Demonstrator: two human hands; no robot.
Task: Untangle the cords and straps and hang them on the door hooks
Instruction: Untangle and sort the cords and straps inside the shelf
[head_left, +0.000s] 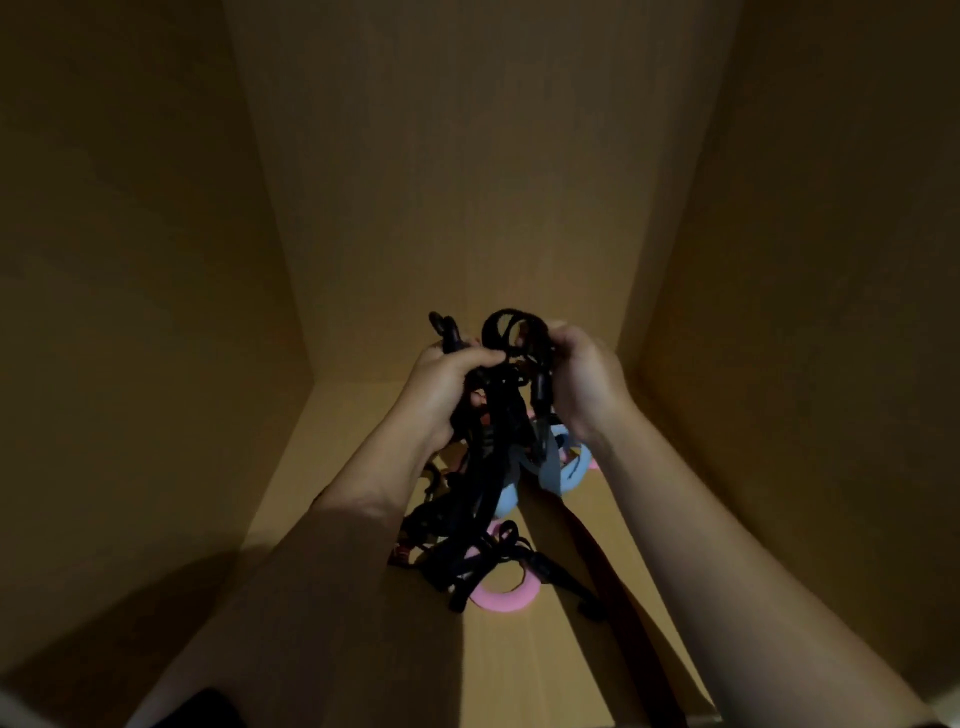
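Inside the wooden cupboard (415, 156), at 12 o'clock, the left hand (447, 384) and right hand (584, 382) each clench their grip on the black strap tangle (493, 467), which is raised so its tail hangs toward 6 o'clock onto the shelf (343, 415), likely to expose knots.

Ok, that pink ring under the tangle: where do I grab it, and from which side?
Pinch the pink ring on its bare near arc, coming down from the near side. It seems to lie flat on the shelf floor, with black straps crossing its far half, leaving only that arc free. The left hand and right hand both grip those straps; free one first.
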